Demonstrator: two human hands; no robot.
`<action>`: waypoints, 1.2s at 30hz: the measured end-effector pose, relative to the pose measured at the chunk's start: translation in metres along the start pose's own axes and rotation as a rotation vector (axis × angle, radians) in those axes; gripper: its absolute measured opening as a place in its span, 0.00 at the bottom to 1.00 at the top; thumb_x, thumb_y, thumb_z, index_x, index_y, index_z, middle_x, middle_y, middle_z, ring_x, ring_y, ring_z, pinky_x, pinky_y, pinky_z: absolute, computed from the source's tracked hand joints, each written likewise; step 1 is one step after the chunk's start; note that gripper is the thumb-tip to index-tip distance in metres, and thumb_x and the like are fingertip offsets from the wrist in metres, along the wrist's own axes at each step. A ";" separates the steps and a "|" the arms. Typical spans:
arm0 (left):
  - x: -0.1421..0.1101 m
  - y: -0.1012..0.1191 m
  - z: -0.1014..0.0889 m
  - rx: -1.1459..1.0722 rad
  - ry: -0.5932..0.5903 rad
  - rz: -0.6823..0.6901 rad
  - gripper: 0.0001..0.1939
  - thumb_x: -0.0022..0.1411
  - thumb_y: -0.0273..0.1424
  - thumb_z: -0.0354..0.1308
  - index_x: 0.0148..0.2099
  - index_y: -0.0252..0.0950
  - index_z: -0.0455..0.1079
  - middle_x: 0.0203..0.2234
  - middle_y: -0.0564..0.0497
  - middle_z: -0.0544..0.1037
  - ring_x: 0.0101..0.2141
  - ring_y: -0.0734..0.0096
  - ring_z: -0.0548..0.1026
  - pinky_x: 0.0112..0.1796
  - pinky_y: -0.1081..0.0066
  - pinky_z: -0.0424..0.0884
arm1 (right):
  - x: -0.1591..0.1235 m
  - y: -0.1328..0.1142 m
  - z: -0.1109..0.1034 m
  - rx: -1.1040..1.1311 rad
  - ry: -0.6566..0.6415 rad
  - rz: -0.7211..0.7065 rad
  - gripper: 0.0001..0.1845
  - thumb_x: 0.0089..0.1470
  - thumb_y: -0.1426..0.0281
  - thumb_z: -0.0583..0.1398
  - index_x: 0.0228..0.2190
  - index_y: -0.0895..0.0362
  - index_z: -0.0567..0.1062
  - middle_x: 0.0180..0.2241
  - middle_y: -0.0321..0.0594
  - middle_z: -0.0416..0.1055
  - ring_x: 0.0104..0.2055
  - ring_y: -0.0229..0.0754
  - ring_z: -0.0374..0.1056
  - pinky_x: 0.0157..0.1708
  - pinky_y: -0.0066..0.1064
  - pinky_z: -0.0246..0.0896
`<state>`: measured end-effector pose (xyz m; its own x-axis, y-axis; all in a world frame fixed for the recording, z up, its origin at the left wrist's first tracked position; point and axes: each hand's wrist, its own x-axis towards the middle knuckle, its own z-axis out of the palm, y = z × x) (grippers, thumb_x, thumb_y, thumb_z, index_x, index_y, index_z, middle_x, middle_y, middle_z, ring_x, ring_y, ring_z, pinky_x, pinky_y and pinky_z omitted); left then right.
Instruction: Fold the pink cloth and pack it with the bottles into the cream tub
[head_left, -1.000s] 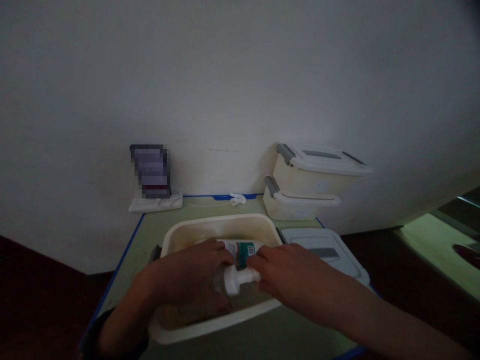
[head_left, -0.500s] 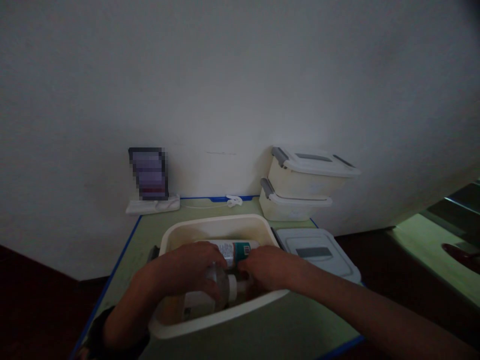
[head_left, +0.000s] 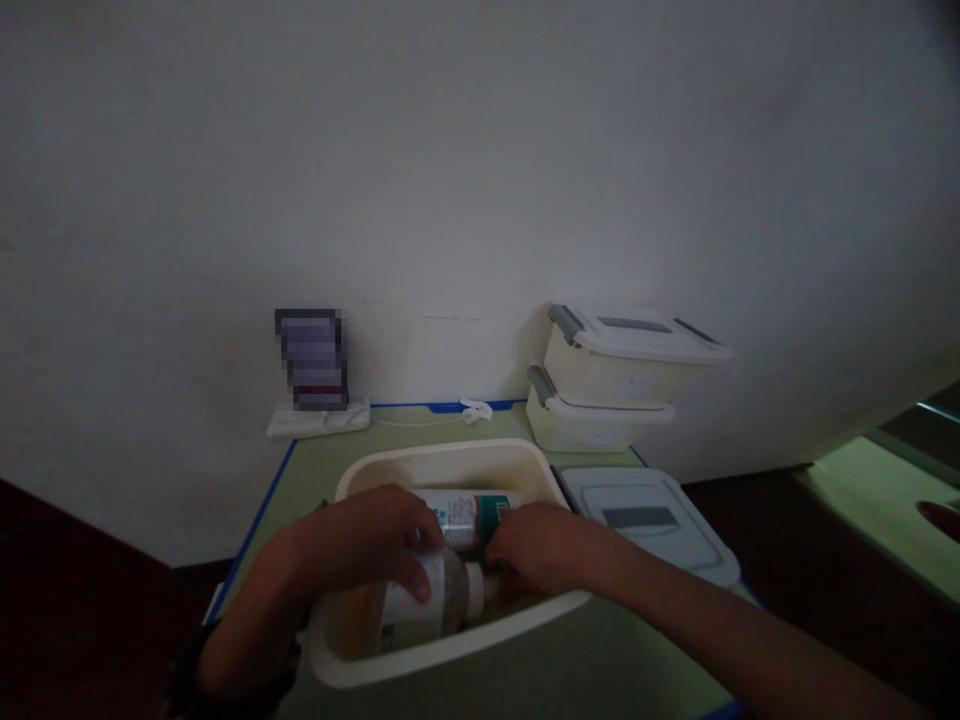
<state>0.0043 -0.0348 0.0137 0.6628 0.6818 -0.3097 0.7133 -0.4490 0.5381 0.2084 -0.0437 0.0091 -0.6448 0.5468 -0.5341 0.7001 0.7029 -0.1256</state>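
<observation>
A cream storage bin stands uncovered in front of me with bottles lying in it. Over a clear bottle with a white cap and label, my left hand has its thumb and fingers apart, the thumb against the label. Behind it lies a white bottle with a green band. My right hand reaches into the bin's right side, beside the green band. Its fingers curl downward and together; their tips are hidden, and what they hold cannot be made out.
A grey-white lid lies right of the bin on the green table. Two lidded boxes are stacked at the back right. A blurred screen rises from a white base at the back left. A white cable lies by the wall.
My left hand has drawn back to the left along the capped bottle, leaving more of its label showing. My right hand stays at nearly the same spot. The view has shifted slightly.
</observation>
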 end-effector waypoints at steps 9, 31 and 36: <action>0.005 -0.005 0.004 -0.035 -0.014 0.031 0.12 0.46 0.33 0.64 0.36 0.39 0.75 0.32 0.52 0.79 0.34 0.67 0.75 0.35 0.74 0.65 | 0.003 0.000 0.003 -0.033 -0.017 -0.011 0.16 0.50 0.65 0.56 0.36 0.61 0.78 0.32 0.52 0.76 0.32 0.50 0.72 0.25 0.32 0.62; 0.004 -0.003 -0.001 0.024 0.039 0.021 0.11 0.52 0.30 0.58 0.39 0.37 0.74 0.33 0.49 0.79 0.32 0.65 0.75 0.34 0.71 0.66 | -0.012 0.015 -0.018 0.095 0.291 -0.073 0.13 0.52 0.67 0.54 0.36 0.56 0.76 0.32 0.43 0.76 0.33 0.43 0.71 0.33 0.31 0.60; 0.005 -0.010 0.003 0.051 0.089 0.025 0.11 0.51 0.29 0.58 0.40 0.38 0.73 0.32 0.51 0.78 0.32 0.68 0.74 0.34 0.72 0.66 | -0.006 0.020 -0.006 0.144 0.272 -0.122 0.13 0.52 0.67 0.55 0.37 0.55 0.76 0.32 0.41 0.76 0.32 0.42 0.71 0.33 0.30 0.59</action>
<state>0.0016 -0.0285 0.0041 0.6592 0.7175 -0.2252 0.7093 -0.4938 0.5031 0.2244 -0.0301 0.0144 -0.7713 0.5775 -0.2676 0.6363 0.7098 -0.3022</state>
